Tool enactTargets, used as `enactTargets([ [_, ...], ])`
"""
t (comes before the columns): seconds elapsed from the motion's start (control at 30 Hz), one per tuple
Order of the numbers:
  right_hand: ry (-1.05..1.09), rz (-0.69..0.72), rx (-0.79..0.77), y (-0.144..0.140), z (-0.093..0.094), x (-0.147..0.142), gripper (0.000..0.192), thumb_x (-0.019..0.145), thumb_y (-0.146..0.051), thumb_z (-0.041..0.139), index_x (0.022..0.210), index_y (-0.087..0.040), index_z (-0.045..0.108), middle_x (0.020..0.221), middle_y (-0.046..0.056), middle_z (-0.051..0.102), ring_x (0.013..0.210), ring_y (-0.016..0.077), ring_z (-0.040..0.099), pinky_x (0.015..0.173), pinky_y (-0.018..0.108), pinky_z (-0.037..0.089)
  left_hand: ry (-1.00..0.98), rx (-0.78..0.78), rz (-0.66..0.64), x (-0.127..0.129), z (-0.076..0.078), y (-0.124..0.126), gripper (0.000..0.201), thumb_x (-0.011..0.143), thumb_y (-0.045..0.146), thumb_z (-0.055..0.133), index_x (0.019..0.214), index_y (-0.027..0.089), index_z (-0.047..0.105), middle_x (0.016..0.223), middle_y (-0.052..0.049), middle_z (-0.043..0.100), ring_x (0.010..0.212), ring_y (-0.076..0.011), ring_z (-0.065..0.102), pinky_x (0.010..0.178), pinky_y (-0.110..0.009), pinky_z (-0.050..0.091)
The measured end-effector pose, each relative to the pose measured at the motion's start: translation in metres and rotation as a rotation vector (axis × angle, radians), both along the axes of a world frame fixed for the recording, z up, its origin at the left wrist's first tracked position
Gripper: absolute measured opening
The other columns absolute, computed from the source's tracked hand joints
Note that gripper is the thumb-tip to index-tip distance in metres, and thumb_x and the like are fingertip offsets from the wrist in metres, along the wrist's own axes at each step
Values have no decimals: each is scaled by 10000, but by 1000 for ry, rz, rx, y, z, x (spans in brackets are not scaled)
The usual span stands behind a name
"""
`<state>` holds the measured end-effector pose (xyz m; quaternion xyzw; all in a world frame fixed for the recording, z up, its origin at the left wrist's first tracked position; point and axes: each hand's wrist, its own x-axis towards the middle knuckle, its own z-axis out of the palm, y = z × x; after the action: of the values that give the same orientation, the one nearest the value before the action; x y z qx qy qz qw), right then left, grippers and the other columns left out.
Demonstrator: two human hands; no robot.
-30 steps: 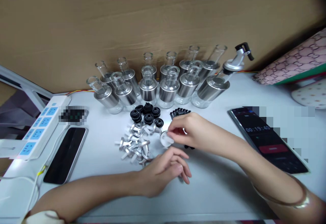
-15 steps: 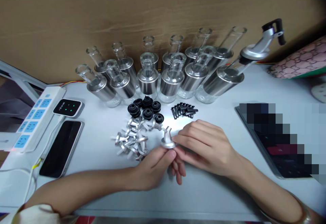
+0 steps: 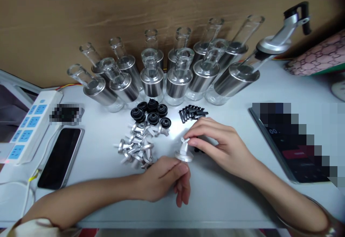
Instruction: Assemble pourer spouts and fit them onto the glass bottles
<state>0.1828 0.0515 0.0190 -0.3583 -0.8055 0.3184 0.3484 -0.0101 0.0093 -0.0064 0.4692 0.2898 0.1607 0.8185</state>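
My left hand and my right hand meet over one silver pourer spout. The left fingertips pinch its round base from below, and the right fingertips rest on its narrow upper end. Just to the left lies a heap of several silver spouts. Behind it sit several black rubber stoppers, and several small black caps lie right above my right hand. A small dark piece shows under the right fingers.
Several glass bottles with metal sleeves stand in rows at the back; the rightmost bottle carries a fitted spout. A power strip and a phone lie at the left, a tablet at the right. A cardboard wall rises behind.
My right hand brought the silver spout down from beside the pile toward my left hand, which rose and took its base. The spout turned from lying on its side to standing up.
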Motion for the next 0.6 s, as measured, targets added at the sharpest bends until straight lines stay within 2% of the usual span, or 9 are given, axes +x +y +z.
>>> enactTargets([
  [0.1,-153,44,-34,11,2,19,145,951,-236,531,906,-177,656,830,46,668,792,173,593,719,310,457,-14,26,45,1,-3,-1,611,904,676,366,641,148,528,559,-16,582,465,-95,524,518,-231,385],
  [0.17,-254,-59,-44,19,2,34,144,921,-278,577,880,-177,670,803,55,651,769,191,583,692,324,452,-28,40,81,2,-4,-2,597,916,658,366,667,144,542,578,-19,594,485,-97,536,536,-236,390],
  [0.27,-333,-61,-146,25,-2,46,170,895,-306,608,802,-188,688,747,47,634,711,191,573,657,329,453,-26,37,118,3,-4,-3,575,924,638,375,682,144,543,606,-22,605,503,-102,542,563,-249,391],
  [0.33,-352,-19,-167,24,-5,43,148,890,-268,610,798,-187,692,751,47,637,722,191,575,668,331,460,-20,36,134,3,-4,-3,577,927,632,374,682,141,554,604,-22,602,504,-104,536,571,-257,386],
  [0.47,-384,40,-57,15,-7,27,125,895,-186,584,837,-178,694,785,59,617,785,202,553,732,355,449,-25,42,139,4,-3,-3,572,930,619,387,696,134,580,611,-21,601,520,-107,539,596,-261,385],
  [0.6,-400,33,9,8,-4,19,103,876,-199,600,838,-170,692,795,60,584,807,212,524,769,386,414,-29,32,143,3,-3,-3,554,931,608,402,715,132,584,642,-23,611,538,-108,550,610,-262,388],
])
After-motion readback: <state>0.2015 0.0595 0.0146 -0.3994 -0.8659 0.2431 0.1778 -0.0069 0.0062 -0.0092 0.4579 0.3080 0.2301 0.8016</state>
